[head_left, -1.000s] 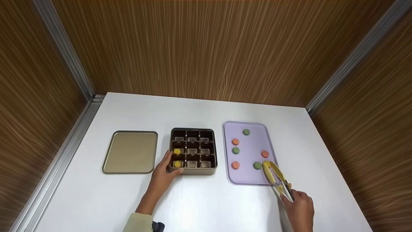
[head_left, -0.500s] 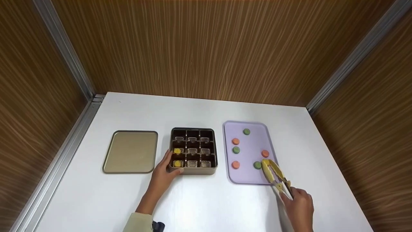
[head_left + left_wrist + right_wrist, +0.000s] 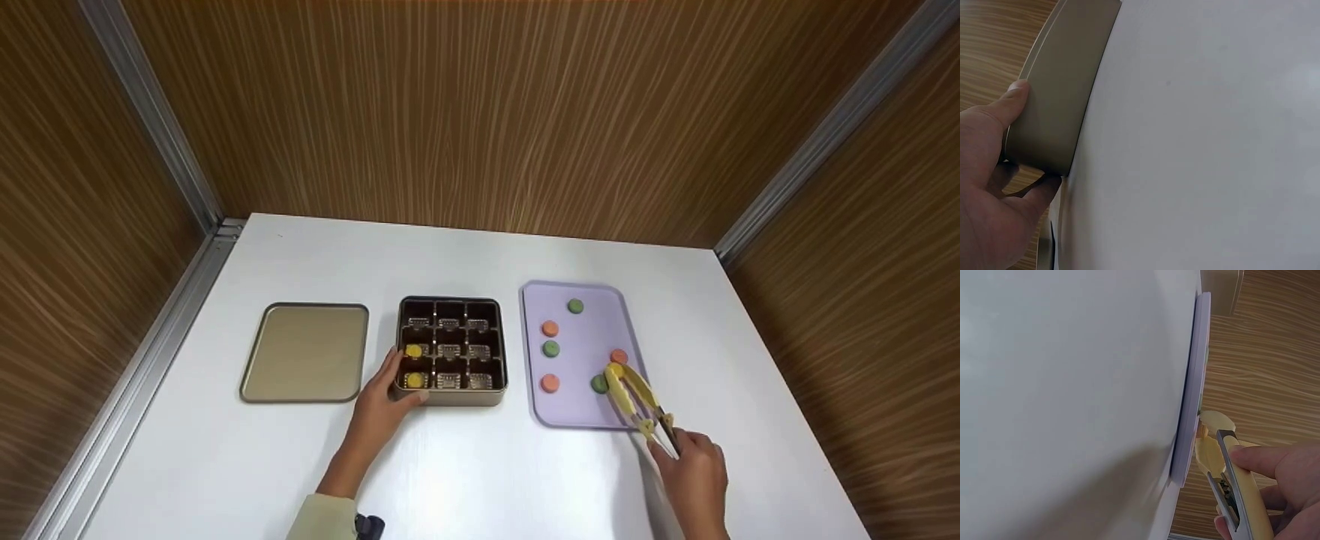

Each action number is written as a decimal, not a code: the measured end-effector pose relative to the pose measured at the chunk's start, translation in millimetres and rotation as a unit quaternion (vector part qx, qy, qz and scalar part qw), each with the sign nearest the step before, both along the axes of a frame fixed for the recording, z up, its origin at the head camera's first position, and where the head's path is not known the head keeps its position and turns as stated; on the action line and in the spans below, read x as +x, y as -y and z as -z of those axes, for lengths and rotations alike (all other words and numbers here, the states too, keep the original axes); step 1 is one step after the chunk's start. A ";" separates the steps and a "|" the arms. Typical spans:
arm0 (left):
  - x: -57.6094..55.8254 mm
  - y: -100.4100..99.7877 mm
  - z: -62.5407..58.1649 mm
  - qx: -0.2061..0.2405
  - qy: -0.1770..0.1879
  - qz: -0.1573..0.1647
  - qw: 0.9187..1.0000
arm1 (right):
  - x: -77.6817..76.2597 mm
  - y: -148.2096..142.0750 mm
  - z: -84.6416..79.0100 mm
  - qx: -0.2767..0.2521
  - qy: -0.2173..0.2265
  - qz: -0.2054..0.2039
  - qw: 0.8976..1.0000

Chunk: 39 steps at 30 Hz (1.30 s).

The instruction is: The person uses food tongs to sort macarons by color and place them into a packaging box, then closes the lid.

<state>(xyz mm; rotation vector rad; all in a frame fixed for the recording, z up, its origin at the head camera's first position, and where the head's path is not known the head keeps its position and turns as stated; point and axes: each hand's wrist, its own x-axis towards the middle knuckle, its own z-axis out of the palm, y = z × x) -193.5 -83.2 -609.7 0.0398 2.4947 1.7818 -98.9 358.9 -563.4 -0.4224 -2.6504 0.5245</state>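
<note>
My left hand [image 3: 379, 412] grips the near left corner of a square tin box [image 3: 450, 399], thumb on the front and fingers along the left side. Inside, a dark divided insert has several compartments; two at the left hold a yellow round piece each, the nearer yellow piece [image 3: 414, 380] in the front corner. Yellow-tipped tongs [image 3: 1247, 489] are held in my right hand [image 3: 694, 476]. Their tips lie over the lilac tray [image 3: 574, 416], beside a green round piece [image 3: 598, 383] that they partly cover and just below an orange round piece [image 3: 618, 357].
Left of the box lies a flat gold-coloured lid [image 3: 306, 352]. More green and orange pieces sit on the tray, including an orange one [image 3: 550, 383] near its left edge and a green one [image 3: 575, 306] at the far end. Wood-grain panels [image 3: 465, 112] enclose the white table [image 3: 465, 480].
The tongs have moved slightly away from me and to the left, their arms now closer together and their tips nearer the orange piece. My left hand and the box stay put.
</note>
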 end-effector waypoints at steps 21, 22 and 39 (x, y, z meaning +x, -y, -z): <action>-1.0 0.5 0.2 -0.002 0.000 0.005 1.000 | -12.3 14.0 -11.2 -0.001 -0.031 -0.036 0.999; -1.2 0.6 0.1 -0.001 0.000 0.005 1.000 | -13.4 15.7 -11.5 -0.002 -0.032 -0.039 0.999; -0.1 -0.4 -0.9 -0.005 -0.005 -0.006 1.000 | -37.2 51.1 -17.3 -0.009 -0.093 -0.107 0.990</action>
